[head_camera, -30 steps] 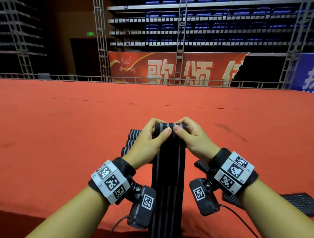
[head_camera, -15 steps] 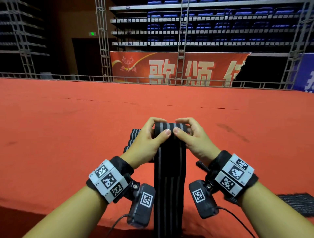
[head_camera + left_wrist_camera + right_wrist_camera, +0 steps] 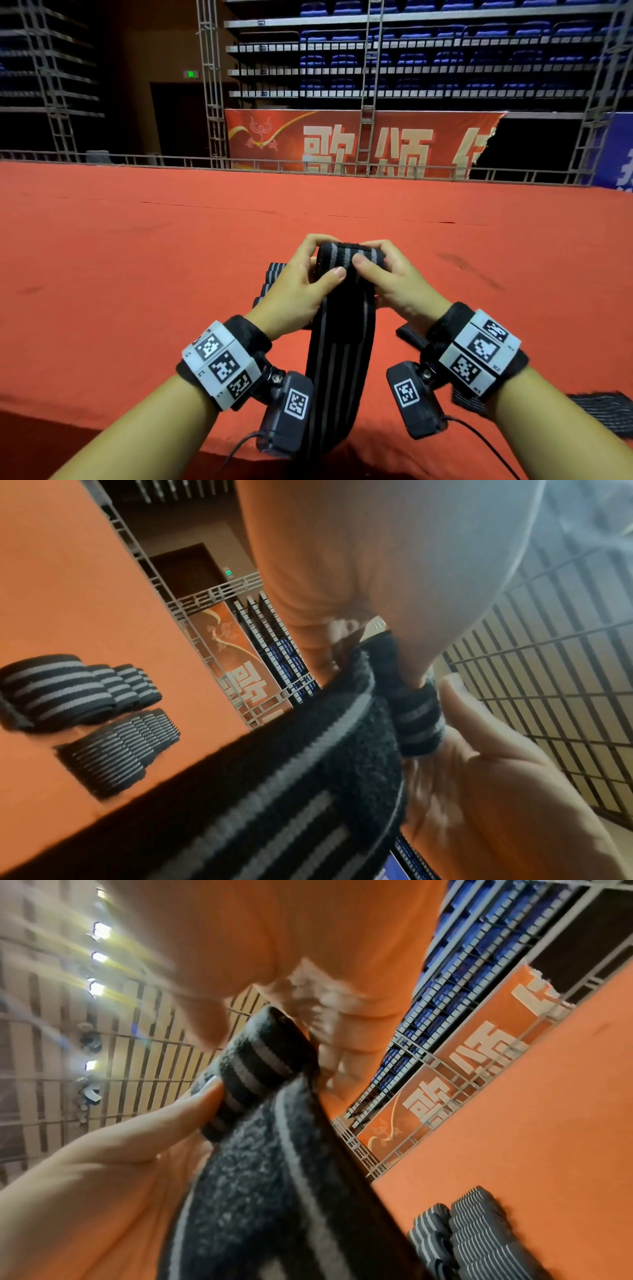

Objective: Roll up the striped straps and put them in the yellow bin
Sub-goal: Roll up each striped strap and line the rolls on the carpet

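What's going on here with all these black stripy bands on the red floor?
A person is rolling up a long striped strap. The left hand and the right hand both pinch the rolled end, held up above the red carpet, while the unrolled rest hangs down toward the person. More rolled straps lie on the carpet just beyond the left hand. No yellow bin shows in these views.

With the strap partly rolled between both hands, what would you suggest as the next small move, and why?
Probably another turn of the roll toward the body: the left hand and right hand pinch it, while a long tail hangs unrolled past the table edge.
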Tool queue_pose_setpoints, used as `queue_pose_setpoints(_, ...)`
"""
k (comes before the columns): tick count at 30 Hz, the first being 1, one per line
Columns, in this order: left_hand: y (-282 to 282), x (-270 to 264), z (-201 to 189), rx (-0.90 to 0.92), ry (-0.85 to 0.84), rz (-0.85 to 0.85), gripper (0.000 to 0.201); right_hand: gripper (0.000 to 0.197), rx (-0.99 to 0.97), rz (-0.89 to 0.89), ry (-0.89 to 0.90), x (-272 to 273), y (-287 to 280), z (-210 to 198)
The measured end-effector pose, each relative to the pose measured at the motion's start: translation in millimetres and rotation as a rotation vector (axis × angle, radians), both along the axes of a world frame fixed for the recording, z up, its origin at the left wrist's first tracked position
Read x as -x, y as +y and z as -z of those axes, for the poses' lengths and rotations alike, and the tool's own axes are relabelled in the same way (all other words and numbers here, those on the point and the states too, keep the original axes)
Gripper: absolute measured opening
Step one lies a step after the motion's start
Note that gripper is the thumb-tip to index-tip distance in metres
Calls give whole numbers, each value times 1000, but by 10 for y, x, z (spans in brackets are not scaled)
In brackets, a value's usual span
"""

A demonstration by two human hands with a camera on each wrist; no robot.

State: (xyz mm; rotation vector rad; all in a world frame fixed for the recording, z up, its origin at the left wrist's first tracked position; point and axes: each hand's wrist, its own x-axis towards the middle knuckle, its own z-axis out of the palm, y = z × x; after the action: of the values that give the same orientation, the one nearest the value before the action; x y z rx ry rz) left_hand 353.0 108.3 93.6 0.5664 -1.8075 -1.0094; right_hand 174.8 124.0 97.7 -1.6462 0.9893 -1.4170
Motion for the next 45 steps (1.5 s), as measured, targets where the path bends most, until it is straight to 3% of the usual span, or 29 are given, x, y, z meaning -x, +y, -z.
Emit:
queue_pose_setpoints(7, 40, 39, -32, -131, 58, -27, 18, 23, 203, 34, 113, 15, 62, -1)
queue_pose_setpoints(12, 69, 41, -34, -41, 13, -34, 17, 21, -3, 34, 21, -19, 71, -27)
queue_pose_setpoints(17, 79, 83, -25, -201, 51, -14, 23, 16, 126, 69, 34, 6, 75, 26)
queue_pose_setpoints(22, 55, 81, -15, -124, 55, -36, 29, 20, -39, 37, -97, 5, 69, -5)
queue_pose_setpoints(26, 53, 119, 3, -207, 87, -31, 33, 27, 53, 86, -55, 26, 88, -7)
queue_pose_setpoints(31, 59, 117, 3, -106, 71, -35, 35, 23, -14, 69, -69, 11, 79, -1)
queue_pose_setpoints(36, 32, 114, 41, -176, 60, -61, 41, 27, 98, 113, 2, 39, 88, 22)
queue_pose_setpoints(41, 25, 88, 50, -49, 40, -79, 35, 18, -4, 72, -42, 39, 89, 14)
queue_pose_setpoints(45, 36, 112, 51, -194, 71, -72, 29, 25, 101, 76, 28, 63, 122, 45)
